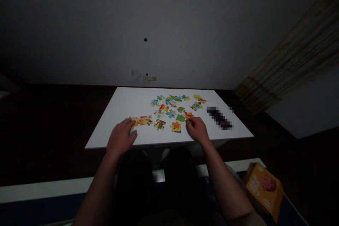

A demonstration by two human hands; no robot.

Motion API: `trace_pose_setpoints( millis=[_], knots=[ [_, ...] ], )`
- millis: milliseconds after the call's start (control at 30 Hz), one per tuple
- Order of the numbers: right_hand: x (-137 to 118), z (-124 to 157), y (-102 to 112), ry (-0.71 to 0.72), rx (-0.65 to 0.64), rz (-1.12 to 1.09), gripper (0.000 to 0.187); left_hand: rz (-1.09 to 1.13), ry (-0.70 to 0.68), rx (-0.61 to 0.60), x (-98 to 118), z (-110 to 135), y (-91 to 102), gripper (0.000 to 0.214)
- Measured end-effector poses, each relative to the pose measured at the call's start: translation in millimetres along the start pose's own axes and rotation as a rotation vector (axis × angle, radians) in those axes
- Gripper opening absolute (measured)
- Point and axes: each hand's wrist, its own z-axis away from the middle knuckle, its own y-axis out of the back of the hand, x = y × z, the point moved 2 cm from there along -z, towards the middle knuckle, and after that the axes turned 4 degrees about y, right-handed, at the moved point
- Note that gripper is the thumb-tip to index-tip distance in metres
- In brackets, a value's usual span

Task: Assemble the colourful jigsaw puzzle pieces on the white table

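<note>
Left hand (121, 137) half open, resting on joined jigsaw pieces (141, 121), not gripping – right hand (196, 129) curled at loose pieces (180, 118) on white table (127, 102), grip unclear – orange box (263, 191) beside person, lettering unreadable.

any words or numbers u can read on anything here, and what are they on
Nothing can be read for certain.
Orange cardboard box: pale lettering on its top, too small and blurred to read.
Dark object: pixelated, nothing readable.
Jigsaw puzzle pieces: no words can be made out.
</note>
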Motion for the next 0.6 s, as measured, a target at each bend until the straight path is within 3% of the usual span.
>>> trace_pose_setpoints(
  millis=[600],
  knots=[
    [-1.0,-0.3,1.6,0.009,0.001,-0.001,0.020,-0.075,-0.018,0.004,3.5,0.3,0.0,0.049]
  ],
)
